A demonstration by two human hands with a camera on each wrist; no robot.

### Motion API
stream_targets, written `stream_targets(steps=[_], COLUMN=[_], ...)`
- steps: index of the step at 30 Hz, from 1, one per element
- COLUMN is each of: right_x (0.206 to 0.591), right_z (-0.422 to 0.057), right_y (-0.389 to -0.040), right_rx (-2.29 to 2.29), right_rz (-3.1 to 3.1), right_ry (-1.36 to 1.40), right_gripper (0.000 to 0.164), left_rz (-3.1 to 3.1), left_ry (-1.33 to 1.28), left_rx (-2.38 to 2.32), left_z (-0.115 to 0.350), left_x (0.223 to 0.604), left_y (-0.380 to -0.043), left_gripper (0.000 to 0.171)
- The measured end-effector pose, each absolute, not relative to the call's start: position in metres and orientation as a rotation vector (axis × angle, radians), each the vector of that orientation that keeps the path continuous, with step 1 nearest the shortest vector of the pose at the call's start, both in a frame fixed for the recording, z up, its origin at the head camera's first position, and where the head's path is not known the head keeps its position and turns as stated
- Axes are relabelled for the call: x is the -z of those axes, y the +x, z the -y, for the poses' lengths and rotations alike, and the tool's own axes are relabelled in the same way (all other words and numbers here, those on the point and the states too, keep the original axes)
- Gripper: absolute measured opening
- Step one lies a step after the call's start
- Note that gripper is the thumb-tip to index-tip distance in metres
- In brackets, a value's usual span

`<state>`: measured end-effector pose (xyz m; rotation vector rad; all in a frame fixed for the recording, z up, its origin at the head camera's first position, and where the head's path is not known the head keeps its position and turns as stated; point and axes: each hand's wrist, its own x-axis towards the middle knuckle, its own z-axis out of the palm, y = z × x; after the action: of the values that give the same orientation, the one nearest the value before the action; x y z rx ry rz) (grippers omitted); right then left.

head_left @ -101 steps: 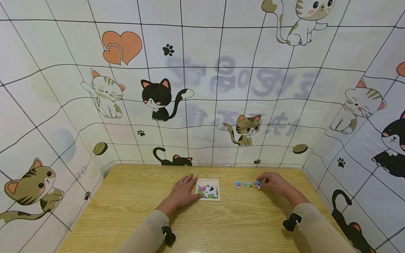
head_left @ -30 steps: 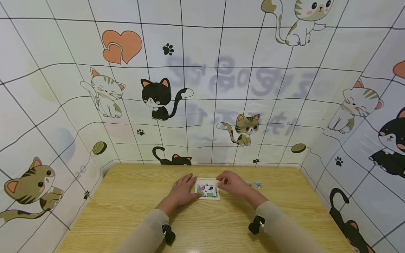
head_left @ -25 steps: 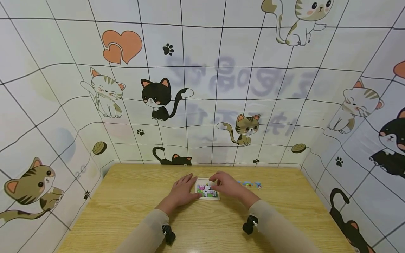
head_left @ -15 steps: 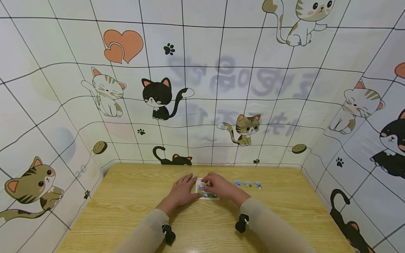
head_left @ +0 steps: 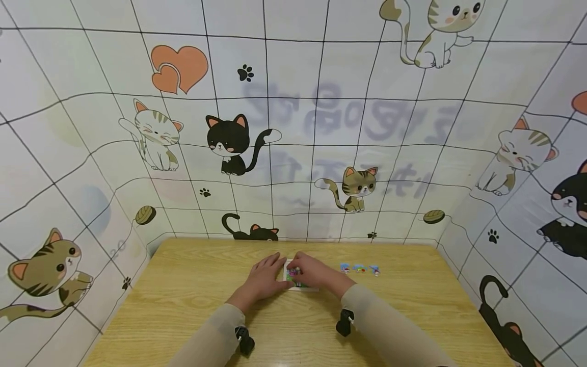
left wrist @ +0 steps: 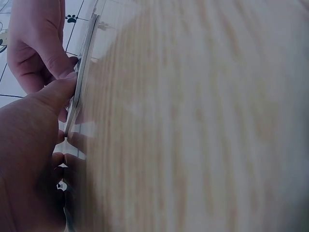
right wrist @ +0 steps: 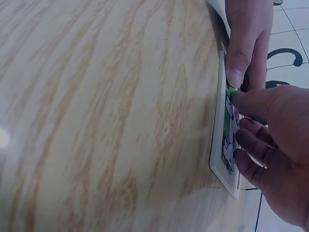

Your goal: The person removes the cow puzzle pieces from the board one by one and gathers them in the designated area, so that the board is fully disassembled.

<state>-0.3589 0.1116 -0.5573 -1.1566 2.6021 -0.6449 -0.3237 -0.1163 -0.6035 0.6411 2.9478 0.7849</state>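
Note:
A small pale-framed puzzle (head_left: 306, 290) with a cow picture lies on the wooden table, mostly covered by both hands in the head view. My left hand (head_left: 263, 279) rests along its left side, fingers extended, with the thumb touching the front part of the frame. Over the picture, my right hand (head_left: 313, 271) touches the left part with its thumb and fingertips bent down. In the right wrist view the right fingers (right wrist: 251, 152) meet the printed surface (right wrist: 228, 147). Whether they pinch a piece is hidden. To the right lie three loose puzzle pieces (head_left: 359, 268) in a row.
The wooden table (head_left: 293, 331) reaches back to a white wall sheet (head_left: 293, 168) printed with cats and grid lines. Sheets stand at both sides too. A small black device sits on each sleeve (head_left: 373, 313).
My right hand has left the row of loose pieces and moved left over the puzzle, up to its left part. All three loose pieces show again. My left hand has stayed put.

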Motion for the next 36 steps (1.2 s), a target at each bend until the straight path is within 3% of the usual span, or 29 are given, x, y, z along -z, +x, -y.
stream_targets(steps=[18, 36], right_x=[0.552, 0.556], right_z=[-0.109, -0.114], right_y=[-0.354, -0.357], right_rx=[0.706, 0.845], right_rz=[-2.582, -2.555], right_ry=[-1.085, -1.080], right_gripper=[0.032, 0.032], left_rz=[-2.935, -2.939], left_ry=[0.623, 0.604], left_rx=[-0.828, -0.774], left_z=[0.118, 0.114], left_x=[0.616, 0.603], left_y=[-0.331, -0.324], left_gripper=[0.089, 0.088])
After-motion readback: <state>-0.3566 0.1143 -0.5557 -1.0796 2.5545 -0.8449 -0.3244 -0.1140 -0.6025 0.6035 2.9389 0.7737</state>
